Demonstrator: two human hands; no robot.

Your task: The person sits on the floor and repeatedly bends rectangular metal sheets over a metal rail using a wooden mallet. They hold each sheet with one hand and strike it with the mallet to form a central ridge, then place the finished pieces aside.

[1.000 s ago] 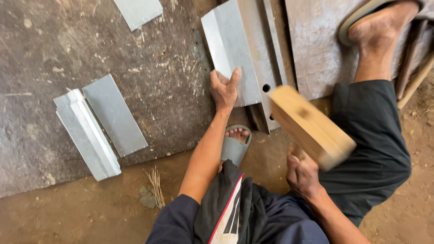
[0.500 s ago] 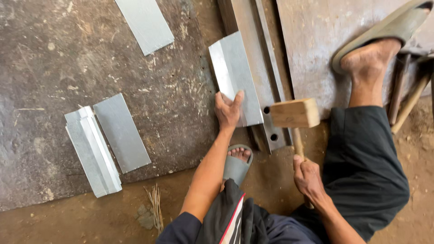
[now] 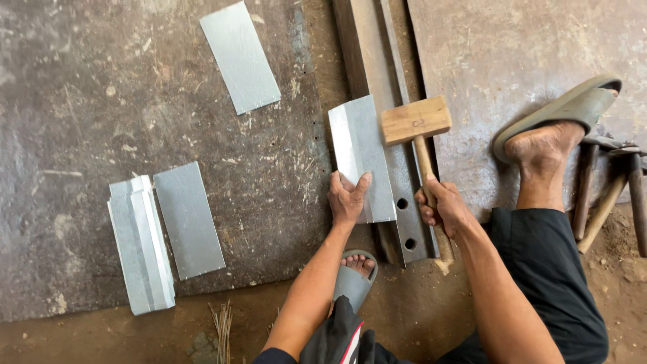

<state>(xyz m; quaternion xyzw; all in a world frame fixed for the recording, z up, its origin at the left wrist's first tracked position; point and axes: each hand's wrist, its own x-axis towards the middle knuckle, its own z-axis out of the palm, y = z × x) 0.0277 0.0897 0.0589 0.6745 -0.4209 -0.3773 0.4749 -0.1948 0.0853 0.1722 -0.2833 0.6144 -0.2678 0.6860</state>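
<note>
Flat grey metal sheet over steel bar, wooden mallet head on its edge

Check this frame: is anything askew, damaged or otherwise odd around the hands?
Nothing looks damaged or spilled. The left hand presses a metal sheet over a steel bar; the right hand grips a wooden mallet resting on it. Only oddity: the flat sheets lie at mismatched angles.

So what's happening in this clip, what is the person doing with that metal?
A person sitting on the ground presses the left hand flat on a sheet-metal piece lying over a steel rail. The right hand grips a wooden mallet, whose head sits at the sheet's right edge above the rail. A flat sheet and folded pieces lie to the left, another flat sheet farther up.
</note>
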